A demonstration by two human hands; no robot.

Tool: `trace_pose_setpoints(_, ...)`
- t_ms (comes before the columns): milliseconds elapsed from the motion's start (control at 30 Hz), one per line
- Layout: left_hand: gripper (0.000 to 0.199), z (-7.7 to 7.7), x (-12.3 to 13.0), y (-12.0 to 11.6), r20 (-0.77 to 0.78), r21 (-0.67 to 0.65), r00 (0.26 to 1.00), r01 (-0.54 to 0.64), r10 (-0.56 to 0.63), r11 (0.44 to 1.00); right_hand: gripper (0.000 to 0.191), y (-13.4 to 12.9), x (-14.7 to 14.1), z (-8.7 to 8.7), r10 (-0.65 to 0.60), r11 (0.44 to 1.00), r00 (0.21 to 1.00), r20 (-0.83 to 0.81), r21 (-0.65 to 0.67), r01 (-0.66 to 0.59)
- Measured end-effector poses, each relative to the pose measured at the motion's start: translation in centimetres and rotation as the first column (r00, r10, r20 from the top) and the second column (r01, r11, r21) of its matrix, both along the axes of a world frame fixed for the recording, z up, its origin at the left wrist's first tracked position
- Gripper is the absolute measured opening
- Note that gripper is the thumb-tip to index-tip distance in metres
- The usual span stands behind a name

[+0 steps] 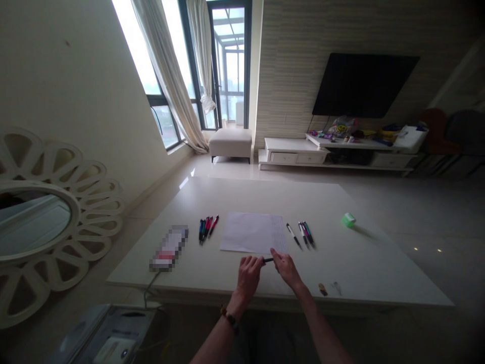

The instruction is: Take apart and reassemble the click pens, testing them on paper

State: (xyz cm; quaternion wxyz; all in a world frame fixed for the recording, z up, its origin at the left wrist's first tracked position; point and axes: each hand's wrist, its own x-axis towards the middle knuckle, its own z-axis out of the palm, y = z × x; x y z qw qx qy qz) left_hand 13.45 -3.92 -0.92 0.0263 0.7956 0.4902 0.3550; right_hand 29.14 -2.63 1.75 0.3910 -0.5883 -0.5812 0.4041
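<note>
My left hand (249,275) and my right hand (286,268) are both closed on one dark pen (268,260), held level between them just above the table's near side. Fingers cover both its ends. Right beyond my hands lies a white sheet of paper (250,232) with faint lines along its right side. Left of the paper is a group of pens (205,228) with red and dark teal barrels. To its right lie a white pen (293,235) and a bunch of pens (306,234) in white, purple and green.
The white table (182,270) also carries a blurred phone-like object (169,247) with a cable at left. A small green and white box (348,220) stands at right. Two small objects, one a yellow-brown piece (322,288), lie near the front edge. An open bin-like container (117,333) stands below left.
</note>
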Motion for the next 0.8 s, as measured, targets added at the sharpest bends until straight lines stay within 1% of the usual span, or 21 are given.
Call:
trace_pose_setpoints(67,0.018,0.2,0.0,0.1,0.154,-0.073,0.987,-0.044,0.055,0.996,0.056,-0.5,0.0,-0.3,-0.002,0.999,0.994,-0.110,-0.036,-0.002)
trace_pose_setpoints(100,0.021,0.4,0.1,0.2,0.265,-0.133,0.958,-0.075,0.109,0.988,0.053,-0.9,0.0,-0.4,-0.011,1.000,0.989,-0.146,-0.023,0.008)
trace_pose_setpoints(133,0.023,0.7,0.2,0.3,0.390,-0.209,0.904,-0.097,0.174,0.973,0.049,-1.4,-0.1,-0.5,-0.020,1.000,0.987,-0.160,0.011,0.022)
trace_pose_setpoints(167,0.027,1.1,0.4,0.5,0.513,-0.300,0.824,-0.090,0.240,0.950,0.045,-1.9,-0.4,-0.5,-0.025,0.998,0.988,-0.154,0.056,0.034)
trace_pose_setpoints(200,0.030,1.5,0.7,0.6,0.622,-0.393,0.723,-0.041,0.299,0.919,0.044,-2.4,-0.7,-0.6,-0.014,0.995,0.991,-0.135,0.097,0.028)
trace_pose_setpoints(233,0.033,2.0,1.1,0.7,0.708,-0.475,0.614,0.051,0.348,0.879,0.045,-2.9,-1.1,-0.6,0.013,0.992,0.993,-0.117,0.126,0.002)
trace_pose_setpoints(267,0.037,2.5,1.7,0.8,0.769,-0.532,0.510,0.175,0.386,0.828,0.046,-3.4,-1.6,-0.5,0.032,0.988,0.994,-0.106,0.151,-0.016)
trace_pose_setpoints(333,0.043,3.4,2.9,0.8,0.828,-0.558,0.345,0.440,0.441,0.703,0.041,-3.9,-2.4,-0.2,0.027,0.979,0.993,-0.111,0.206,-0.004)
trace_pose_setpoints(367,0.045,3.7,3.5,0.7,0.840,-0.538,0.284,0.539,0.462,0.648,0.035,-3.9,-2.6,0.0,0.002,0.972,0.993,-0.121,0.234,0.027)
trace_pose_setpoints(400,0.046,4.0,4.1,0.6,0.850,-0.509,0.239,0.607,0.470,0.610,0.030,-3.9,-2.7,0.3,-0.034,0.964,0.991,-0.131,0.258,0.067)
trace_pose_setpoints(433,0.047,4.2,4.5,0.5,0.856,-0.486,0.216,0.645,0.469,0.589,0.026,-3.7,-2.7,0.6,-0.073,0.957,0.988,-0.137,0.271,0.108)
trace_pose_setpoints(467,0.048,4.4,4.8,0.3,0.863,-0.476,0.225,0.666,0.453,0.575,0.024,-3.3,-2.5,0.9,-0.119,0.950,0.983,-0.142,0.273,0.155)
trace_pose_setpoints(500,0.048,4.4,4.8,0.3,0.868,-0.480,0.267,0.669,0.418,0.568,0.023,-2.7,-2.2,1.2,-0.175,0.940,0.972,-0.154,0.267,0.212)
trace_pose_setpoints(533,0.046,4.4,4.5,0.3,0.866,-0.498,0.339,0.647,0.368,0.577,0.024,-2.1,-1.7,1.5,-0.238,0.926,0.955,-0.179,0.255,0.278)
trace_pose_setpoints(567,0.043,4.4,4.0,0.4,0.848,-0.524,0.437,0.604,0.300,0.600,0.026,-1.2,-1.1,1.7,-0.299,0.906,0.928,-0.223,0.239,0.349)
trace_pose_setpoints(600,0.039,4.2,3.1,0.6,0.806,-0.543,0.547,0.532,0.225,0.650,0.028,-0.2,-0.5,1.9,-0.355,0.879,0.888,-0.293,0.218,0.424)
trace_pose_setpoints(633,0.034,4.0,2.0,1.0,0.736,-0.536,0.656,0.413,0.168,0.736,0.029,0.9,0.2,2.1,-0.381,0.861,0.844,-0.377,0.188,0.472)
trace_pose_setpoints(667,0.030,3.8,0.7,1.5,0.640,-0.508,0.757,0.286,0.133,0.813,0.030,2.0,1.0,2.2,-0.370,0.860,0.799,-0.474,0.151,0.488)
trace_pose_setpoints(700,0.027,3.4,-0.8,2.2,0.534,-0.457,0.837,0.165,0.121,0.874,0.031,3.2,1.7,2.2,-0.341,0.871,0.748,-0.569,0.110,0.480)
trace_pose_setpoints(733,0.027,3.1,-2.3,3.0,0.421,-0.398,0.900,0.069,0.115,0.915,0.030,4.3,2.5,2.3,-0.287,0.900,0.710,-0.643,0.072,0.430)
trace_pose_setpoints(800,0.027,2.4,-5.3,4.7,0.186,-0.288,0.979,-0.029,0.085,0.957,0.034,6.5,3.8,2.2,-0.228,0.943,0.644,-0.730,-0.001,0.333)
